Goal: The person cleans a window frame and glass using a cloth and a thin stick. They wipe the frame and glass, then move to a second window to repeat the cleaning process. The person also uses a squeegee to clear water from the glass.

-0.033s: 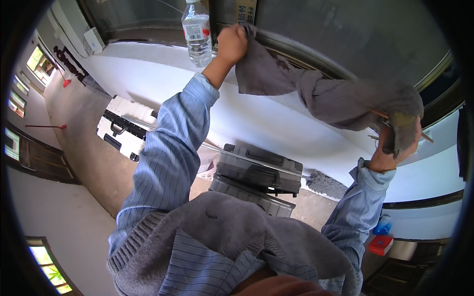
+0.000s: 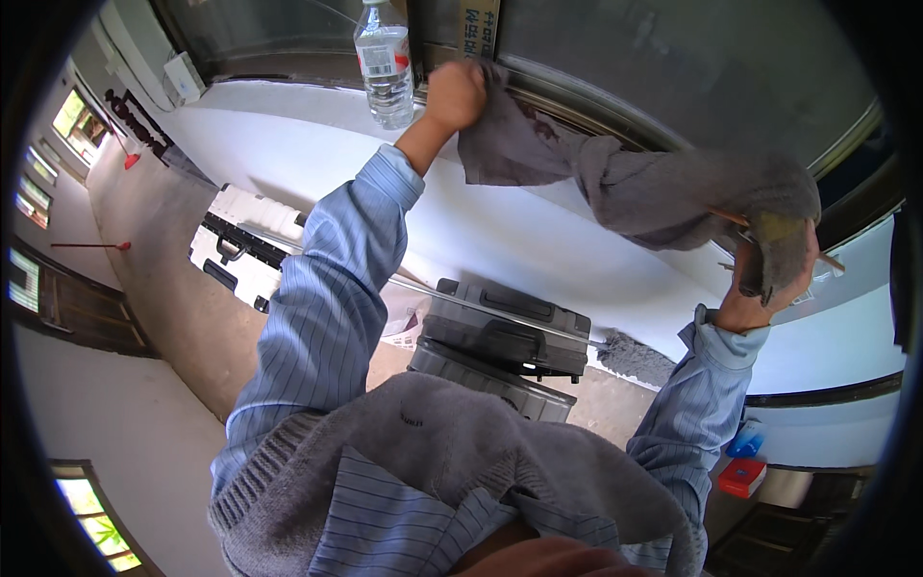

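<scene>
A grey-brown cloth [image 2: 630,188] stretches between my hands along the window sill and the lower window frame. My left hand [image 2: 456,96] is closed on its left end, just right of a clear plastic water bottle [image 2: 386,72] that stands on the sill. At the right, the cloth's bunched end is gripped by my right hand [image 2: 784,281], whose fingers are partly hidden beneath the fabric. Near that hand a thin wooden stick [image 2: 728,217] pokes out of the folds, and a yellowish patch shows on the cloth. What else the folds cover cannot be seen.
Below the sill stand dark grey hard cases [image 2: 510,332] and a white case [image 2: 245,236]. A long pole with a fluffy grey duster head [image 2: 635,359] lies across them. A red box [image 2: 741,477] and a blue pack sit at lower right. Dark window glass [image 2: 673,77] rises ahead.
My left hand has shifted slightly down and right, bringing the cloth's left end with it. My right hand and the bunched end have moved only a little.
</scene>
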`<state>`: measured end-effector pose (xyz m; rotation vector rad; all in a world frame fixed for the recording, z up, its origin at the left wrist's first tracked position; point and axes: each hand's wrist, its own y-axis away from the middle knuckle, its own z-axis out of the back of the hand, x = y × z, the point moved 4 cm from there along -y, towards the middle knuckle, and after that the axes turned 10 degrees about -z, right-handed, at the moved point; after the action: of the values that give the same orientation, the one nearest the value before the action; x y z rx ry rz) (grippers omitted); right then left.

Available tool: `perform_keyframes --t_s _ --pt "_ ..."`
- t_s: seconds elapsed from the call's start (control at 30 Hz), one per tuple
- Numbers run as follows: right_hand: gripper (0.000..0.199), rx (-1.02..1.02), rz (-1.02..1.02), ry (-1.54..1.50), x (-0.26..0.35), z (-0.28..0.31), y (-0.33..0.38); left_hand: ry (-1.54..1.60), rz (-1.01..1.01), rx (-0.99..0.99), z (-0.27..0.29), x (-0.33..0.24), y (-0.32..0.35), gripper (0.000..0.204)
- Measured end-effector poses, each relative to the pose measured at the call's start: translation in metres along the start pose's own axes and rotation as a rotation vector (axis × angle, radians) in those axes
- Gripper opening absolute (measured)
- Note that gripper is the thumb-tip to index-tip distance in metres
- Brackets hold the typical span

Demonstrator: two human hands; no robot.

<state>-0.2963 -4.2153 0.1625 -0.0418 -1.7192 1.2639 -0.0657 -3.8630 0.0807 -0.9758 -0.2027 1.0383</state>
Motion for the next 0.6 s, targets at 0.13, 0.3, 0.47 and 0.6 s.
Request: perform_keyframes --t_s 0.13,0.3,0.47,0.6 --pt "0.064 0.030 -0.166 -0.244 0.000 -0.011 0.004 -0.182 -0.244 0.226 -0.026 -0.030 0.026 0.013" --pt "0.064 -0.046 -0.279 -0.216 0.001 0.004 -0.005 -0.169 -0.249 0.164 -0.026 -0.044 0.032 0.016" --pt "0.064 0.064 -0.056 -0.073 -0.002 -0.007 0.002 -0.272 -0.135 0.233 -0.017 -0.026 0.040 0.014" --pt "0.063 0.113 0.154 0.082 0.002 -0.015 0.006 -0.321 -0.092 0.365 -0.010 -0.023 0.042 0.018"
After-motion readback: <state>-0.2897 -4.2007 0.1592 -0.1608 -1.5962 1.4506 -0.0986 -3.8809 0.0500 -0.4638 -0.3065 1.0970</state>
